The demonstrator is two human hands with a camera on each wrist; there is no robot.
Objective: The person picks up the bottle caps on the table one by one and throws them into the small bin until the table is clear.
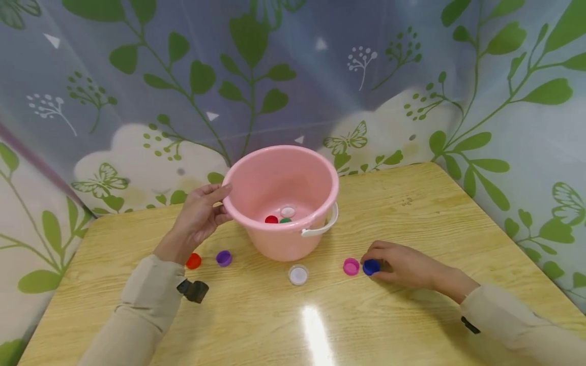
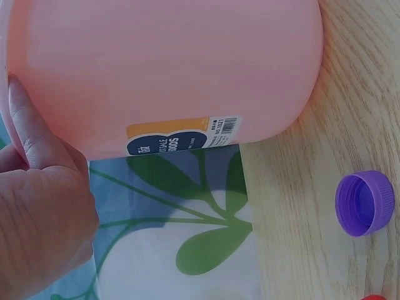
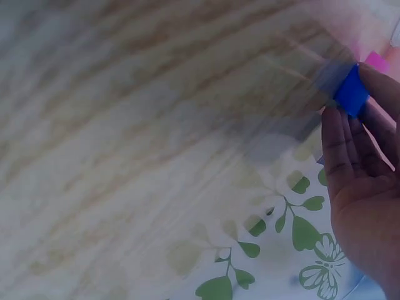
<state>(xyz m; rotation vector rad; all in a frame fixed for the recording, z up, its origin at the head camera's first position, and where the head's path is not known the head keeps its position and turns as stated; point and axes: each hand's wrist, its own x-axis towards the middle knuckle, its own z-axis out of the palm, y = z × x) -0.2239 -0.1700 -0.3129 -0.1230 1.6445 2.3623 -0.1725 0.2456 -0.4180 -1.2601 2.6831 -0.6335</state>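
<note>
A pink bucket (image 1: 279,244) stands on the table, its white handle (image 1: 316,232) hanging at the front right. With thumb and fingers over the rim's left side, my left hand (image 1: 197,216) grips the bucket; the left wrist view shows this too. To the bucket's right, my right hand (image 1: 405,264) pinches a blue bottle cap (image 1: 371,267) at table level. A pink bottle cap (image 1: 351,267) lies just left of it. Inside the bucket are a red cap (image 1: 271,219), a green cap (image 1: 286,220) and a white cap (image 1: 287,212), partly hidden by the rim.
On the wooden table (image 1: 256,315), a clear-white cap (image 1: 298,275) lies before the bucket. A purple cap (image 1: 224,258) and an orange-red cap (image 1: 194,261) lie near my left wrist. Leaf-patterned cloth (image 1: 183,101) hangs behind the table and along its sides.
</note>
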